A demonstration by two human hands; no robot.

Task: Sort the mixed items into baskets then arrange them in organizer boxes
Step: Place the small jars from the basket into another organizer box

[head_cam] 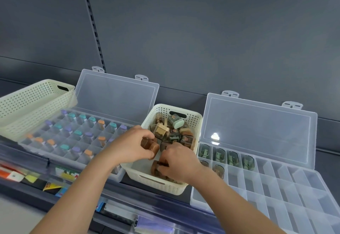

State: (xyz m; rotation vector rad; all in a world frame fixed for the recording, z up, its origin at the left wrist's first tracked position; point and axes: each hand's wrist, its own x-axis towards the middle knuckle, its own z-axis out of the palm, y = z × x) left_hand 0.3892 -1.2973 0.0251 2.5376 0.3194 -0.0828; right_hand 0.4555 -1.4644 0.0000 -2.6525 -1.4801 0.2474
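1. On the shelf [128, 180], against a grey back panel, stand two cream perforated baskets and two clear organizer boxes, both with lids raised.
2. Left basket [35, 103] sits at the far left, its near side resting on the edge of the left organizer box [117, 95].
3. That box holds roughly twenty capped vials [78, 133], one per compartment, with teal, purple and orange caps. Blur prevents an exact count.
4. Middle basket [160, 186] stands between the two boxes and holds a loose heap of small cases [175, 122] in brown, beige and green, perhaps a dozen. They overlap too much to count exactly.
5. Left hand [132, 145] is curled over the basket's left rim, gripping what look like two brown cases [150, 146].
6. Right hand [178, 162] is curled inside the basket near its front wall, gripping one more brown case [156, 167].
7. Right organizer box [257, 127] has six filled compartments [219, 155] at its left end: four greenish cases in the back row and two brownish ones in the next.
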